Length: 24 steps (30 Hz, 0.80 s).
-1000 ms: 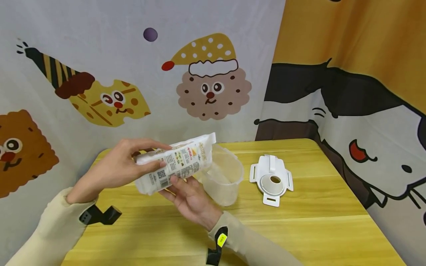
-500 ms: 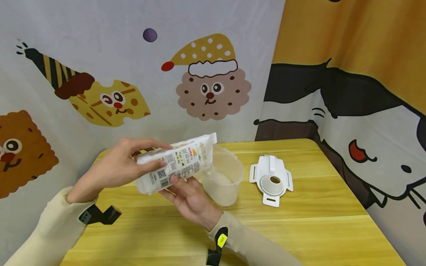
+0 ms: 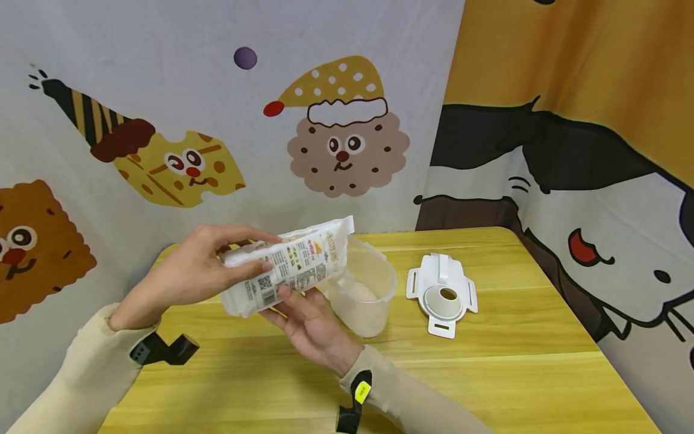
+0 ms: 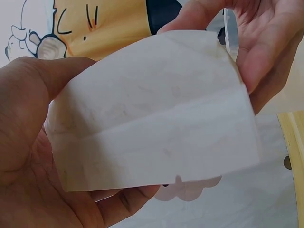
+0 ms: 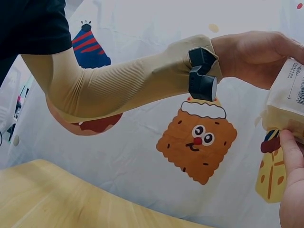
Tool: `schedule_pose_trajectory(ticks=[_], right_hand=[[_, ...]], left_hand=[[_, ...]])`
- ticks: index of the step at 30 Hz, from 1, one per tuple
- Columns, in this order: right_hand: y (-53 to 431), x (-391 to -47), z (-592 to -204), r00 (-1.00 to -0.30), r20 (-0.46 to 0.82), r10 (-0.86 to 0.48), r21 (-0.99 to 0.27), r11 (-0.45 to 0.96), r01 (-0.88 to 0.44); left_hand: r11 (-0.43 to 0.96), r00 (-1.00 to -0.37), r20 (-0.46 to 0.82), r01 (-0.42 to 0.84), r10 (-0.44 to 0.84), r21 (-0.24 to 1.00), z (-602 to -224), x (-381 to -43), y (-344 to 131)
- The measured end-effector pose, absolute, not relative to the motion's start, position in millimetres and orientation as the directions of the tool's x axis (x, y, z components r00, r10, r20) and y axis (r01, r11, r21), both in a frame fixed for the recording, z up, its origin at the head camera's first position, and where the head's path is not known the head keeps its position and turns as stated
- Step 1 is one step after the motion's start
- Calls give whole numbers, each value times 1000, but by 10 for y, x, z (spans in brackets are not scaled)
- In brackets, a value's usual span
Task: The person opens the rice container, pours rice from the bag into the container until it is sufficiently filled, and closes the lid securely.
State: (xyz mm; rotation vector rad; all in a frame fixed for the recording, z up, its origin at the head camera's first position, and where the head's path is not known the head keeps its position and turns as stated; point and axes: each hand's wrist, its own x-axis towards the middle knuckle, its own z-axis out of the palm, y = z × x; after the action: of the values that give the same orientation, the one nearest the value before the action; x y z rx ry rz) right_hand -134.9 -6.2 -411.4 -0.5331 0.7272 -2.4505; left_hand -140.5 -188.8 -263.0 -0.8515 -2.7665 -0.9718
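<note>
Because the bag (image 3: 293, 262) lies left of the container (image 3: 382, 259), with its right end overlapping that container's left rim in the head view, the key relation is bag end to rim; contact can't be told.

Left to right. Left sleeve (image 3: 103, 355): beige, stretchy-looking, ribbed in the right wrist view. Left hand (image 3: 195, 265): well left of the container, grasping the bag's left end, thumb on the printed face, fingers over the upper edge. Bag: held by both hands just left of the container, long axis running left to right, right end higher in the head view. White, soft-looking, boxy with a squared base, creased surface; colored print, barcode and QR block on one face, plain smooth-looking base in the left wrist view. Right hand (image 3: 309, 328): nearer hand to the container, just left of it, thumb pressed on the bag's lower printed face, fingers underneath, holding from below.

Container: upright, translucent, plastic-looking, rounded walls, wide mouth. Inside it, a pale, fine, grainy-looking heap (image 3: 362, 292) in the lower part. Lid-like piece (image 3: 443, 295): right of the container, apart, white, hard-looking, slotted tabs, round hole. Under the container, table (image 3: 488, 374): yellow wood-grain. Behind the container, cloth backdrop (image 3: 184, 60): cartoon-printed, lightly wrinkled.
</note>
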Motion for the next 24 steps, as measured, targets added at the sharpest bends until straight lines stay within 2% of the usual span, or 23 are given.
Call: schedule_pose_trajectory(ticks=[10,24], right_hand=[[-59,-1357,-4105,-793,200,-575,-594,-715,369],[-61,-1374,-4085,-797,193,-573,-588,-717,374]], left_hand=[[633,-837,261,538,481,557,-2630,-1414,-1892],[657,-864,224,491,450,572,-2626,-1418,-1899]])
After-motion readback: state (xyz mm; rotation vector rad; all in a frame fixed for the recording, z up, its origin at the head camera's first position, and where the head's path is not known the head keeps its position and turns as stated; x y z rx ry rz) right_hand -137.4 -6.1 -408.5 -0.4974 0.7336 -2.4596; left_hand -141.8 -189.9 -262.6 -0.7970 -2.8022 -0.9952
